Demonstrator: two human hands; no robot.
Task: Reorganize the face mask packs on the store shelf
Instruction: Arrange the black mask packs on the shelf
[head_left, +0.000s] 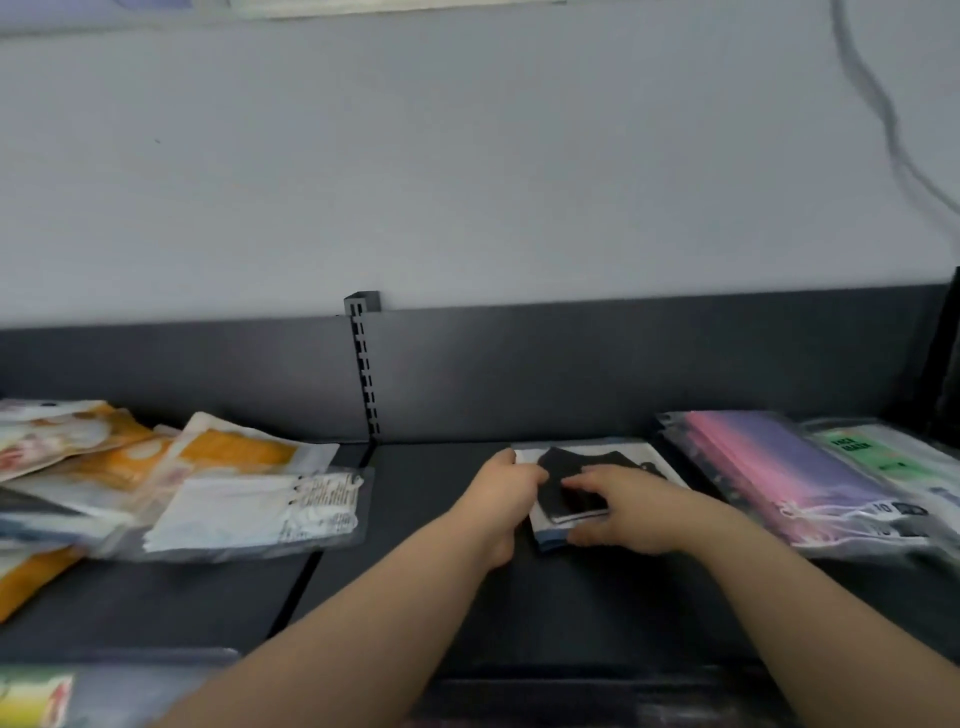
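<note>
A small stack of black face mask packs (597, 460) with white backing lies flat on the dark shelf (426, 587), right of its middle. My left hand (506, 493) grips the stack's left edge. My right hand (628, 512) lies on top with the thumb at the front edge, holding the stack. A pile of pink and purple mask packs (779, 467) lies to the right. A green-labelled pack (878, 452) sits beside that pile. Orange and white mask packs (156, 467) lie scattered on the left, with a clear pack of white masks (249, 512) in front.
A slotted upright (366, 374) divides the dark back panel. A seam runs down the shelf left of my arms. Another pack (36, 699) shows at the bottom left, on a lower level. A grey wall rises behind the shelf.
</note>
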